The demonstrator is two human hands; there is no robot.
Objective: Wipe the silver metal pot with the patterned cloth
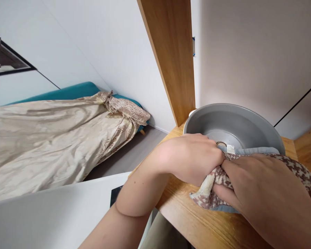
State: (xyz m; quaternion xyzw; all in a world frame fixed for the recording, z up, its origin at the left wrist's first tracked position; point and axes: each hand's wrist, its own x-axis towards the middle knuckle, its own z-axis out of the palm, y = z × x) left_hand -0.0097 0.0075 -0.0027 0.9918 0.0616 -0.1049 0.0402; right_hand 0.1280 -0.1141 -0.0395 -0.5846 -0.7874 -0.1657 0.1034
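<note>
We clench both hands on a houndstooth cloth (287, 164): left hand (194, 157) bunching its end, right hand (259, 186) gripping beside it. It drapes over the grey metal basin's (238, 121) near rim, on the wooden counter (197, 221).

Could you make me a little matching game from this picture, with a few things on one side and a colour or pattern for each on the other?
Things:
1. bowl
2. cloth, gripped by the left hand and right hand
3. shelf
4. sofa

Colours:
A. teal
B. grey metal
C. light wood grain
D. brown and white houndstooth pattern with a blue edge

Pairs: 1-B, 2-D, 3-C, 4-A
</note>
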